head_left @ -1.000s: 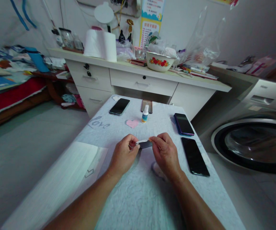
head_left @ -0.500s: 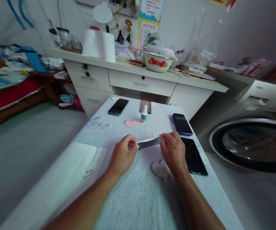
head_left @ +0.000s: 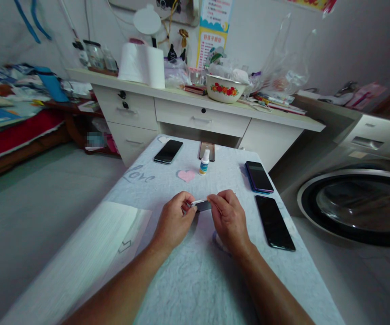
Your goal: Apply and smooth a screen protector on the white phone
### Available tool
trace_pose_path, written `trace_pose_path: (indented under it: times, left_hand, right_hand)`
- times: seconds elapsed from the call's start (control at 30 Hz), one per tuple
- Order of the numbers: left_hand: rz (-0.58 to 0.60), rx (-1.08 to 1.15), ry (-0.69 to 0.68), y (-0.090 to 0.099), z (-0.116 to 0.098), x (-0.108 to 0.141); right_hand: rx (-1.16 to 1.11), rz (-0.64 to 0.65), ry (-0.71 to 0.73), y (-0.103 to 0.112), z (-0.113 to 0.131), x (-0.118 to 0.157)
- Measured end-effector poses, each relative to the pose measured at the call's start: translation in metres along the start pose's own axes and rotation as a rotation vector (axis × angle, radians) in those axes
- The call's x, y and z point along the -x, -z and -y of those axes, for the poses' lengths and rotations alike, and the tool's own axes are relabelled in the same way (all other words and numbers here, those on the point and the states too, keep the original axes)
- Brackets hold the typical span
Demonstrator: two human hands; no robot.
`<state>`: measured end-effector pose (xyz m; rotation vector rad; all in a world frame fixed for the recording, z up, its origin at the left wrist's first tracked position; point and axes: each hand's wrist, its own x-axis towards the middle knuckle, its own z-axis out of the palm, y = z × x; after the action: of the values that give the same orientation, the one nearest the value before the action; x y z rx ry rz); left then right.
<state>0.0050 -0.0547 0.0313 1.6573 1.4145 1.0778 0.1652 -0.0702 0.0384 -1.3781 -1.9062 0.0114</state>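
Observation:
A phone (head_left: 202, 206) is held just above the table, tilted, its dark face partly showing under a pale upper edge. My left hand (head_left: 174, 220) is closed on its left end, thumb and fingers pinching the corner. Bent in a pinch, the fingers of my right hand (head_left: 229, 219) are at the upper edge around the middle and cover the phone's right part. Whether they also hold something thin, I cannot make out. Beyond the hands stands a small white spray bottle (head_left: 204, 162) with a blue and yellow label.
A phone (head_left: 168, 151) lies far left on the cloth-covered table (head_left: 195, 280). At the right are stacked phones (head_left: 259, 176) and a larger black phone (head_left: 275, 222). A brownish phone case or phone (head_left: 207, 150) lies behind the bottle. A washing machine (head_left: 350, 180) stands at right.
My right hand has slid left along the phone's upper edge, from its right end toward the middle. My left hand stays at the left end. The view has shifted slightly.

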Motion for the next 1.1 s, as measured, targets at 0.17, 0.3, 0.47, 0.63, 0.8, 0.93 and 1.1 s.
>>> trace_pose_path:
  times: [0.17,0.3,0.47,0.63,0.8,0.93,1.1]
  left_hand:
    - [0.000,0.022,0.006,-0.001,0.000,0.000]
    - [-0.004,0.041,-0.006,-0.001,0.000,0.001]
    - [0.005,0.030,-0.024,0.000,0.000,0.001]
    - [0.009,0.000,-0.023,-0.001,0.000,0.000]
    - [0.023,0.002,0.001,0.000,-0.001,0.001]
    - [0.022,-0.007,0.004,0.001,-0.003,0.002]
    - [0.029,-0.007,0.013,0.000,-0.002,0.001]
  right_hand:
    - [-0.043,0.043,0.059,-0.004,0.008,0.001]
    - [-0.057,0.073,0.104,-0.007,0.012,0.001]
    - [-0.060,0.092,0.150,-0.009,0.017,0.001]
    - [-0.046,0.045,0.178,-0.008,0.013,0.000]
    - [-0.029,0.029,0.117,-0.002,0.003,0.001]
    - [0.000,0.011,0.063,0.005,-0.005,0.001]
    - [0.054,0.000,-0.011,0.014,-0.013,-0.001]
